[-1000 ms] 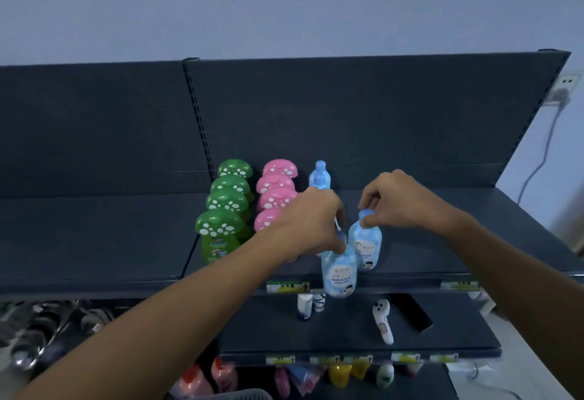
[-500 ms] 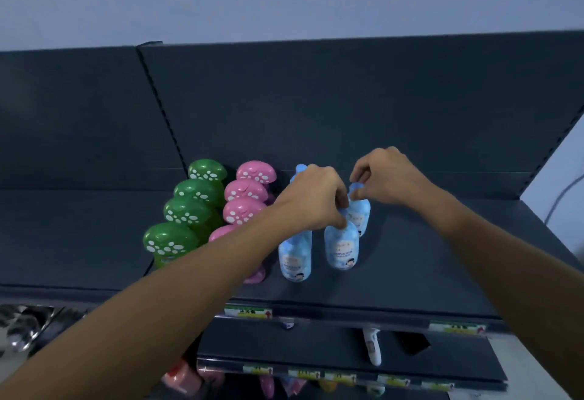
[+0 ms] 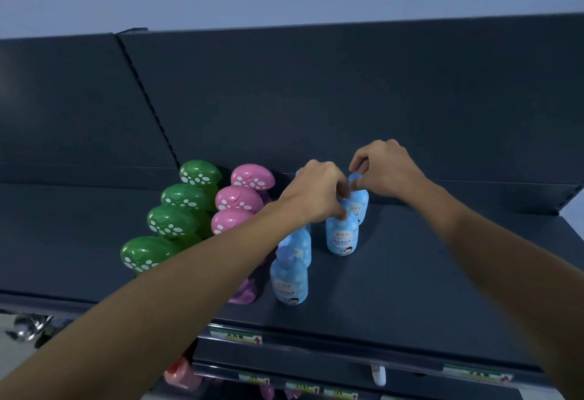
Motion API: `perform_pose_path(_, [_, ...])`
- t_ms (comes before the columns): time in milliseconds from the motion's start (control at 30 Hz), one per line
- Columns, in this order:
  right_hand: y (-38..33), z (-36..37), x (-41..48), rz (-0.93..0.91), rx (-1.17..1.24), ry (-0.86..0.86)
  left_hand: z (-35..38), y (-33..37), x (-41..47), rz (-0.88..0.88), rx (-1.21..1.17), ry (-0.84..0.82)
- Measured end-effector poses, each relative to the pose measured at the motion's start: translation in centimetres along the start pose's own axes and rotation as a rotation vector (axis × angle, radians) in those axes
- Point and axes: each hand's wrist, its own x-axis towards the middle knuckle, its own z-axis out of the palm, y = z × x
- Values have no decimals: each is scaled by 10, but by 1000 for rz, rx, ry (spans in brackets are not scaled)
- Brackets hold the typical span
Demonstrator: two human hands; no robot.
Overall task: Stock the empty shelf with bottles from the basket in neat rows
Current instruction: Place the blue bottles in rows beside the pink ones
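Directly under the left hand: near blue bottle, upright on the shelf, cap pinched by the down-curled fingertips. Just behind it, under the right hand: far blue bottle, also upright, cap pinched between thumb and curled fingers. Impossible to tell whether the two bottles touch. Both hands knuckles-up and close together, almost meeting above the two caps.

Left of the left hand, below its wrist and forearm: file of blue bottles running front to back, partly hidden by the arm. Further left of that hand: pink mushroom-capped bottles in a file, then green mushroom-capped bottles in another file, outermost.

Beyond both hands: dark back panel. Below the forearms, at the shelf's front edge: price tags.
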Motion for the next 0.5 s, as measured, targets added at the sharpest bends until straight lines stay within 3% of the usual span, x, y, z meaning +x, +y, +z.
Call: perform_pose_path(500, [0,18,31,-11,40,-32,3,-10,18,-42,-53,34])
